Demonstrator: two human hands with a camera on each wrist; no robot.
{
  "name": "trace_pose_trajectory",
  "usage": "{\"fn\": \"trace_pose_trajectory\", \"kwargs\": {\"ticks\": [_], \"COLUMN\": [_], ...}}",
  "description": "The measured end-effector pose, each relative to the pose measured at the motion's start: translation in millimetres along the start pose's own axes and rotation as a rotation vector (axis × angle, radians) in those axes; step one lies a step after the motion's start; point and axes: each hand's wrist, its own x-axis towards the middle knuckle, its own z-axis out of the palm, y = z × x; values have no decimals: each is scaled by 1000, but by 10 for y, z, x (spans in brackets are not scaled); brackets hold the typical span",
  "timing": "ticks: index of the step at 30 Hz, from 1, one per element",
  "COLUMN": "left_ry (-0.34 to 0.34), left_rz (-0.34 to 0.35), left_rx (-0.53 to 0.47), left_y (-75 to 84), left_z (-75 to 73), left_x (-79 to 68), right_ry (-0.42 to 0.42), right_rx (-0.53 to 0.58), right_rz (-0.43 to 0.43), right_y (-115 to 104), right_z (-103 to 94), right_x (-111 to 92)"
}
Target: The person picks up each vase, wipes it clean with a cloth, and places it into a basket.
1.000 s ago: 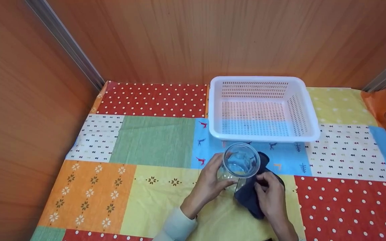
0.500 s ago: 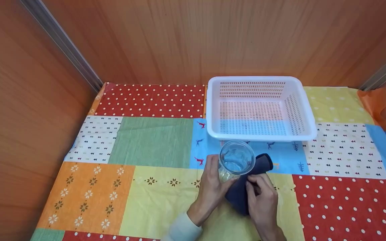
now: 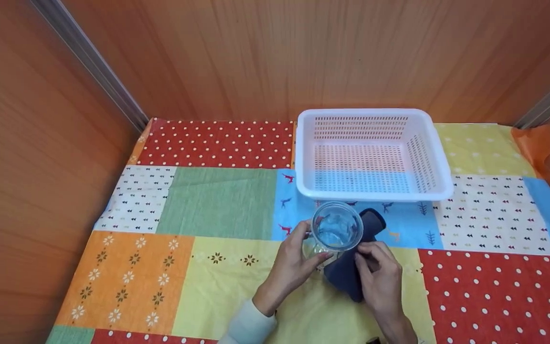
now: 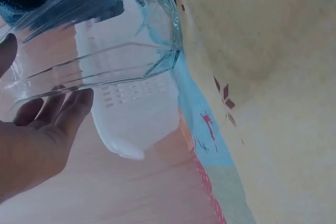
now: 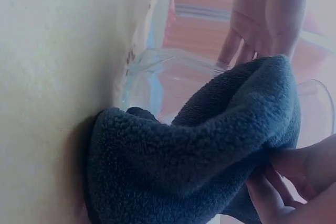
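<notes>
A clear glass jar (image 3: 337,227) with a wide round mouth stands upright on the yellow patch of the cloth, close in front of the basket. My left hand (image 3: 291,263) grips its left side, thumb toward me and fingers behind; the left wrist view shows the fingertips on the faceted glass (image 4: 131,59). At the jar's right side my right hand (image 3: 382,274) pinches a dark blue fluffy cloth (image 3: 349,272) between thumb and fingers. The cloth (image 5: 173,166) lies against the glass in the right wrist view, its folds covering much of the jar there.
A white perforated plastic basket (image 3: 375,196) stands behind the jar, near the back wooden wall (image 3: 256,62). The patchwork tablecloth (image 3: 222,203) spreads under everything. Another wooden panel (image 3: 41,167) rises on the left. A small dark object (image 3: 373,340) shows at the bottom edge near my right wrist.
The jar has shifted slightly left and away from me. The cloth and right hand shifted left, then slightly back right. My left hand's hold has loosened a little to the left.
</notes>
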Motion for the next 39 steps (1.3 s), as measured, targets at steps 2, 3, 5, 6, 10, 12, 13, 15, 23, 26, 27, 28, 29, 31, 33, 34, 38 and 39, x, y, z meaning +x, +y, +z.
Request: {"fn": "trace_pose_trajectory", "kwargs": {"ticks": [2,3,5,6,10,12,13,15,23,26,27,28,29,31,33,34,38,39], "left_ry": [20,24,24,22,11,20,24,31,28,28,30,31,34,41,43,43,44,48], "left_rz": [8,14,21,24,23,21,20,20,15,-4,-7,-10,-11,-13,-14,-18,-26,-24], "left_rx": [7,7,-4,-8,-28,-27,-28,-31,-39,-35,-36,-36,-35,-33,-31,-31,-29,-28], "left_y": [4,6,7,9,24,33,37,41,23,31,32,34,34,35,32,32,31,30], "left_z": [0,1,2,1,-7,-15,-19,-23,-15,-21,-20,-20,-18,-14,-4,0,14,19], "left_x": [6,11,22,28,43,44,44,44,47,44,42,40,36,30,25,22,19,19], "right_ry": [-10,-9,-3,1,0,-10,-15,-21,-75,-113,-124,-134,-141,-152,-156,-153,-129,-119], "right_rx": [26,36,38,34,-19,-47,-58,-71,-118,-149,-158,-165,-170,-163,-154,-149,-107,-93], "right_rz": [3,4,9,11,23,14,6,-11,10,31,35,41,45,52,64,75,100,97], "right_y": [-21,-35,-65,-78,-104,-96,-88,-65,95,180,205,225,242,264,264,252,134,92], "right_z": [-11,-15,-20,-22,-27,-27,-25,-22,-17,-14,-13,-13,-13,-13,-21,-25,-47,-53], "right_x": [-1,-3,-2,1,31,44,47,49,4,-17,-22,-26,-28,-27,-23,-20,5,18]}}
